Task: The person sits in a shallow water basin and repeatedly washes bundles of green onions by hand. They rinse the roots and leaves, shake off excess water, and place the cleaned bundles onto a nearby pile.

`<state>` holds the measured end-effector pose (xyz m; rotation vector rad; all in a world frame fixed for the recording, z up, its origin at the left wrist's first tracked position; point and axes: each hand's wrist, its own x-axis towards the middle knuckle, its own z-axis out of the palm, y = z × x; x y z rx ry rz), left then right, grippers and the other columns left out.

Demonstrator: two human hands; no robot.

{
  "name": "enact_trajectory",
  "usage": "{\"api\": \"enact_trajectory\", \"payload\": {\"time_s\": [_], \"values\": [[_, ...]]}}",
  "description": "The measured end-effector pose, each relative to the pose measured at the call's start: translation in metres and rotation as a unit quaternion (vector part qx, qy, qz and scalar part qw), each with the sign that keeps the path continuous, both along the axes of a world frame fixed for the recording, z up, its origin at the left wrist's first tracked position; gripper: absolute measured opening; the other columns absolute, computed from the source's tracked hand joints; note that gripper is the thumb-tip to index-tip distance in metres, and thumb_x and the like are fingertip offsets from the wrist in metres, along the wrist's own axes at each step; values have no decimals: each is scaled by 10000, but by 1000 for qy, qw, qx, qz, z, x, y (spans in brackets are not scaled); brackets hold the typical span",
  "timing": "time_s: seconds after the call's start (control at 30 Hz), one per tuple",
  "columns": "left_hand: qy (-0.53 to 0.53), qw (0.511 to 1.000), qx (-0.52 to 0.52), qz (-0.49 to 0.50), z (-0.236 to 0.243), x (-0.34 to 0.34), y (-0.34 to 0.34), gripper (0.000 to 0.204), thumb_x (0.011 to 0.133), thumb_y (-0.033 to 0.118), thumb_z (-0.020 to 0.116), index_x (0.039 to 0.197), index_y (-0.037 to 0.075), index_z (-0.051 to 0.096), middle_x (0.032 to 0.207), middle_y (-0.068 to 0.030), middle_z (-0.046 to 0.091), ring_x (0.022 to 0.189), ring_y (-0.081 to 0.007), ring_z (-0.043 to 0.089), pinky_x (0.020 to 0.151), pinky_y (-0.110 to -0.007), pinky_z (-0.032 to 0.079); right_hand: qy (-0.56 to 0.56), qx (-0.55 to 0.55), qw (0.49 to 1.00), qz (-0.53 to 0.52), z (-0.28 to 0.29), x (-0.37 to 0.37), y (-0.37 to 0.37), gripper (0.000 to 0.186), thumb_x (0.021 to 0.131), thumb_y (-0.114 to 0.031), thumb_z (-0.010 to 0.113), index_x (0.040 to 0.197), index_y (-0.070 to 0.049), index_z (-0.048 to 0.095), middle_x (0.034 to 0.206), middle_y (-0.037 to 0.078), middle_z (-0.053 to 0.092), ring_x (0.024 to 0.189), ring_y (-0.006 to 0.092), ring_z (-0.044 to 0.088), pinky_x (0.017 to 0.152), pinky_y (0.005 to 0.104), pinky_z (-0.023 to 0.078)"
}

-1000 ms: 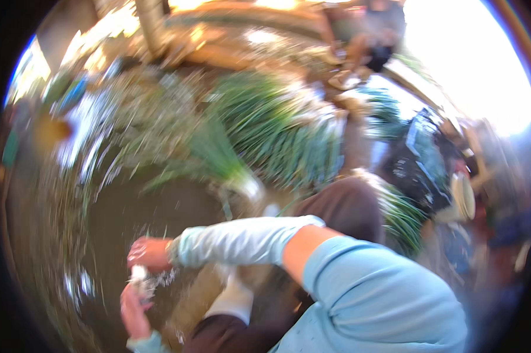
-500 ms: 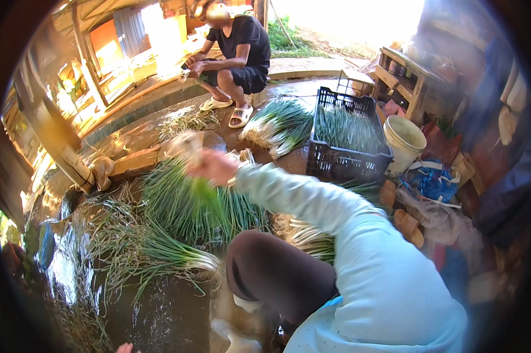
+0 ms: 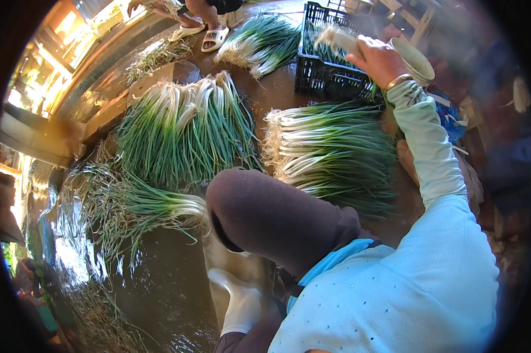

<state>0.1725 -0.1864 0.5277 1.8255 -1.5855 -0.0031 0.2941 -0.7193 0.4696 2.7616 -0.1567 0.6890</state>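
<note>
Since a moment ago, my right hand (image 3: pixel 378 59) swung over the black crate (image 3: pixel 330 73), fingers clenched around a scallion bunch (image 3: pixel 339 40); left hand unseen.

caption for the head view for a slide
Right hand holds spring onions over a black crate, beside washed bunches on the wet floor.

Wet outdoor work yard in sunlight

Dark, puddled floor (image 3: pixel 159 294) glistens; a low concrete ledge (image 3: pixel 109 109) runs along the left, wooden frames (image 3: pixel 409 15) stand behind.
</note>
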Motion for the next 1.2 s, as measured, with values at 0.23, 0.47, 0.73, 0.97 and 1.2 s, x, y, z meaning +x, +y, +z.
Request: {"api": "enact_trajectory", "payload": {"time_s": [0.23, 0.47, 0.73, 0.97, 1.2], "values": [[12, 1000, 0, -8, -24, -8, -39, 192, 892, 222, 503, 972, 109, 635, 1072, -42, 578, 988, -203, 510, 852, -388, 444, 321, 12, 947, 11, -151, -27, 59, 319, 797, -344, 652, 986, -98, 575, 919, 94, 633, 917, 273, 619, 809, 437, 468], [13, 1000, -6, 24, -34, -15, -46, 178, 873, 194, 520, 973, 103, 635, 1074, -40, 580, 989, -194, 514, 851, -387, 445, 313, 82, 943, 78, -221, -30, 89, 384, 778, -350, 670, 1050, -97, 572, 1038, 86, 597, 1059, 260, 546, 904, 422, 423], [-10, 987, 52, 151, -36, -30, 16, 169, 851, 163, 539, 973, 97, 636, 1076, -37, 582, 989, -184, 520, 850, -385, 446, 245, 112, 955, 123, -192, 0, 110, 381, 770, -338, 684, 1015, -68, 573, 958, 98, 586, 917, 283, 586, 797, 405, 464], [-62, 969, 70, 227, -26, -42, 60, 168, 832, 135, 556, 973, 92, 636, 1078, -35, 583, 990, -176, 525, 849, -383, 447, 304, 226, 857, 350, -247, 93, 227, 314, 838, -315, 611, 1001, -51, 560, 979, 142, 587, 930, 336, 584, 775, 422, 480], [-115, 885, 89, 442, -22, -45, 130, 174, 813, 108, 573, 973, 87, 637, 1079, -32, 585, 991, -167, 529, 849, -382, 448, 449, 228, 780, 371, -372, 114, 408, 662, 778, -484, 642, 1193, 7, 482, 1129, 193, 564, 1049, 347, 553, 872, 417, 462]]}}
